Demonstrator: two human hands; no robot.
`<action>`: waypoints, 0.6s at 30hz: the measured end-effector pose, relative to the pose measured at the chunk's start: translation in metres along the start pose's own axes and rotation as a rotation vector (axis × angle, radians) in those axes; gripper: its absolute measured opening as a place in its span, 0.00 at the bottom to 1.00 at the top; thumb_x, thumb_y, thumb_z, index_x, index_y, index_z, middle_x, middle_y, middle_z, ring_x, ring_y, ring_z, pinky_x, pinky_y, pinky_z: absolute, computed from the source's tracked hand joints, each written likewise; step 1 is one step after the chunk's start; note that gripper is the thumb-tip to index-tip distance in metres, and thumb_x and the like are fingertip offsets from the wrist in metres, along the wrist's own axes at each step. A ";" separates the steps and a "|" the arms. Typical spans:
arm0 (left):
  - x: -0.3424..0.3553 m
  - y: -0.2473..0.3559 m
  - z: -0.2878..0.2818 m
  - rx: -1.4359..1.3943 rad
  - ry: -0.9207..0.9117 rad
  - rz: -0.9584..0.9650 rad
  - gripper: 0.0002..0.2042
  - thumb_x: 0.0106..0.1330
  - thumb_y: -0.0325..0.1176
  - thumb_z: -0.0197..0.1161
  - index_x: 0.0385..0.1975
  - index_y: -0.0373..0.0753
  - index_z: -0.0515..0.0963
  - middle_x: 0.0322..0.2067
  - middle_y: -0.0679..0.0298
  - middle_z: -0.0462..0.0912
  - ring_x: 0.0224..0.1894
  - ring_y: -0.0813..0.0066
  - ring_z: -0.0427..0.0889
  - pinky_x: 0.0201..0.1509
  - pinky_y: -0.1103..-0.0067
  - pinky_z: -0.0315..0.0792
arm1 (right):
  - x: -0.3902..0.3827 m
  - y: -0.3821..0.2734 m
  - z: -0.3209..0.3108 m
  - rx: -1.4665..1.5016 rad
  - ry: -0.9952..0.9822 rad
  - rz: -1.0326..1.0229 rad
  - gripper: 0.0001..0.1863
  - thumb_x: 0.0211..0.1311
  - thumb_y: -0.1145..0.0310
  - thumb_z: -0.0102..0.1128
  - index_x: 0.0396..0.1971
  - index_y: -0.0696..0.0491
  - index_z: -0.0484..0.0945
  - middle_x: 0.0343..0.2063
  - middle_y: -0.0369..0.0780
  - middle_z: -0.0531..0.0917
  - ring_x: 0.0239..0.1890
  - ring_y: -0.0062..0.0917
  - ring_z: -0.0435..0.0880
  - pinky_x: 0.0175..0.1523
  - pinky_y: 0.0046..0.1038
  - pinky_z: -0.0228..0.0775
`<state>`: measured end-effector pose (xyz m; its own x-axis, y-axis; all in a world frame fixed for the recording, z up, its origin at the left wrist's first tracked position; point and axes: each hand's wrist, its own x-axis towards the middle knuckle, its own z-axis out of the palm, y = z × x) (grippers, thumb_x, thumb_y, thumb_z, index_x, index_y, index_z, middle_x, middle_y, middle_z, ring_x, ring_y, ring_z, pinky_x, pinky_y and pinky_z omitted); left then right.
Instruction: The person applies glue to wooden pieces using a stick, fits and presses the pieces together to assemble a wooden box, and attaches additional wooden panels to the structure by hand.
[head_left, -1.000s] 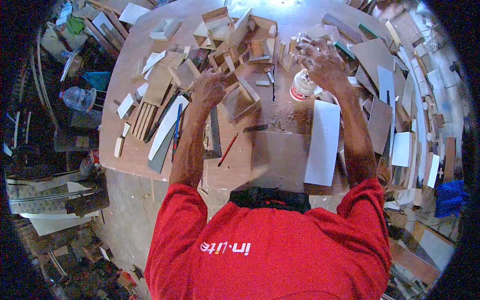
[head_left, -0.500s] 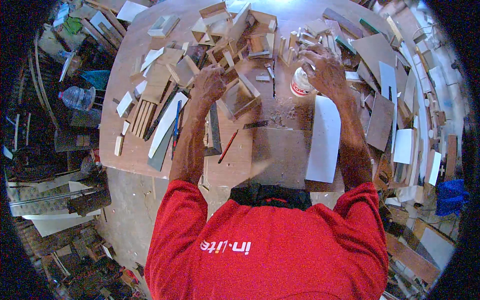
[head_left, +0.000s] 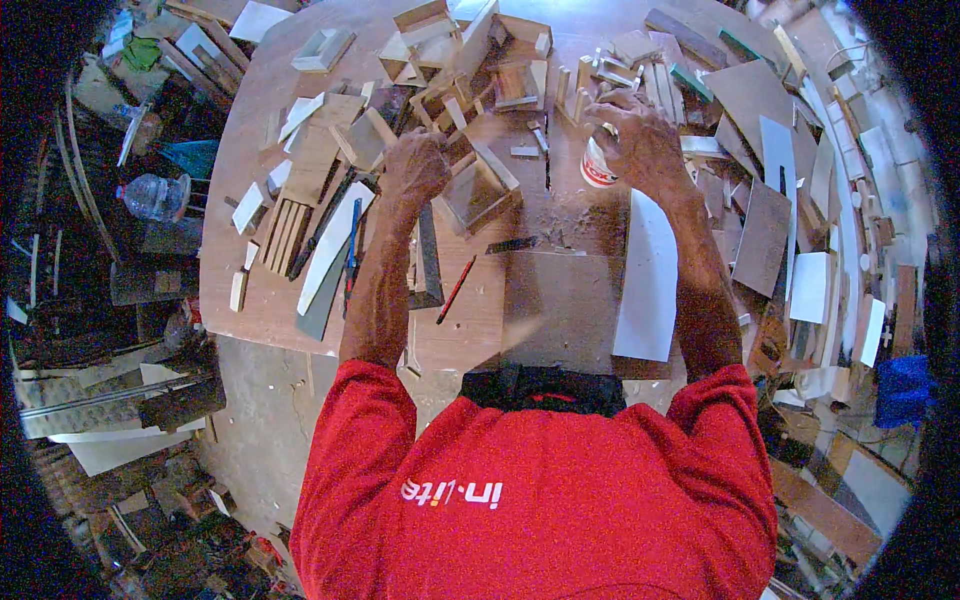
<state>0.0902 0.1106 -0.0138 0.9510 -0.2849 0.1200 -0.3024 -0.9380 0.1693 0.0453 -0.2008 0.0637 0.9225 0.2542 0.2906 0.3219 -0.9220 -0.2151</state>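
Observation:
My left hand (head_left: pixel 415 162) is curled among small wooden parts, beside an open wooden tray-like box (head_left: pixel 478 195); what its fingers hold is hidden. My right hand (head_left: pixel 642 142) has bent fingers over the top of a white jar with a red label (head_left: pixel 600 170), hiding much of its mouth; I cannot make out what the fingertips grip. Small wood blocks (head_left: pixel 615 70) lie just beyond that hand. A white board (head_left: pixel 645 295) lies below my right hand, a red pencil-like stick (head_left: pixel 455 290) and a blue tool (head_left: pixel 352 255) nearer my left forearm.
The wooden worktable (head_left: pixel 260 305) carries several box pieces (head_left: pixel 420 35), strips and panels (head_left: pixel 760 235). Along the left are a large plastic bottle (head_left: pixel 160 198) and scrap boards; on the right, stacked offcuts and a blue cloth-like item (head_left: pixel 900 390).
My right hand has come down and closer over the jar, covering more of its top. My left hand stays among the wooden parts, with only a slight shift.

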 end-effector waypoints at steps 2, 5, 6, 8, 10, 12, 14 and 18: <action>0.001 -0.001 0.003 0.046 -0.013 0.004 0.09 0.52 0.32 0.58 0.32 0.41 0.80 0.35 0.56 0.80 0.40 0.56 0.80 0.42 0.62 0.75 | -0.001 -0.004 0.002 0.002 0.004 -0.023 0.13 0.56 0.65 0.59 0.40 0.51 0.80 0.44 0.39 0.80 0.49 0.36 0.77 0.55 0.40 0.69; 0.002 -0.005 0.007 0.052 0.027 0.021 0.09 0.51 0.32 0.58 0.32 0.42 0.80 0.35 0.56 0.80 0.40 0.56 0.80 0.42 0.62 0.74 | -0.002 -0.008 0.007 0.035 -0.021 -0.039 0.12 0.56 0.66 0.58 0.39 0.51 0.80 0.43 0.40 0.80 0.48 0.36 0.78 0.55 0.40 0.69; 0.002 -0.006 0.008 0.008 0.072 0.022 0.08 0.51 0.32 0.60 0.31 0.41 0.81 0.34 0.54 0.80 0.38 0.54 0.80 0.42 0.62 0.75 | -0.003 -0.009 0.009 0.064 -0.048 -0.031 0.11 0.56 0.66 0.58 0.39 0.51 0.80 0.43 0.40 0.80 0.47 0.36 0.78 0.54 0.40 0.69; 0.004 -0.007 0.009 -0.037 0.115 0.022 0.08 0.51 0.33 0.62 0.30 0.39 0.82 0.32 0.51 0.80 0.36 0.51 0.80 0.41 0.62 0.75 | -0.004 -0.011 0.016 0.061 -0.063 -0.030 0.11 0.56 0.67 0.58 0.38 0.52 0.80 0.43 0.41 0.80 0.46 0.37 0.79 0.53 0.40 0.69; 0.005 -0.007 0.010 0.012 0.056 0.016 0.08 0.53 0.35 0.63 0.30 0.40 0.82 0.32 0.51 0.80 0.36 0.51 0.80 0.40 0.62 0.75 | -0.005 -0.014 0.025 0.059 -0.077 -0.031 0.11 0.56 0.67 0.58 0.38 0.52 0.80 0.42 0.41 0.80 0.45 0.37 0.79 0.52 0.39 0.69; 0.006 -0.005 0.009 0.001 0.037 0.002 0.09 0.54 0.38 0.63 0.30 0.40 0.82 0.31 0.50 0.80 0.35 0.51 0.81 0.39 0.62 0.75 | -0.007 -0.016 0.038 0.093 -0.086 -0.073 0.11 0.55 0.67 0.58 0.38 0.52 0.80 0.42 0.42 0.81 0.43 0.38 0.80 0.50 0.39 0.71; 0.006 -0.002 0.006 0.005 0.012 -0.019 0.11 0.55 0.40 0.62 0.29 0.39 0.82 0.31 0.50 0.80 0.35 0.51 0.81 0.39 0.63 0.75 | -0.006 -0.019 0.054 0.126 -0.105 -0.107 0.11 0.54 0.67 0.58 0.38 0.52 0.80 0.41 0.42 0.81 0.42 0.39 0.80 0.49 0.38 0.71; 0.006 0.002 0.000 0.061 0.014 0.020 0.10 0.54 0.38 0.60 0.28 0.39 0.81 0.30 0.52 0.81 0.34 0.54 0.82 0.38 0.63 0.75 | -0.012 -0.034 0.087 0.240 -0.117 -0.130 0.15 0.54 0.65 0.58 0.42 0.52 0.78 0.40 0.45 0.80 0.41 0.41 0.81 0.46 0.39 0.73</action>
<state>0.0951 0.1069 -0.0132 0.9438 -0.3009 0.1368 -0.3161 -0.9426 0.1073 0.0422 -0.1473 -0.0140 0.8841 0.4102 0.2237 0.4671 -0.7877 -0.4017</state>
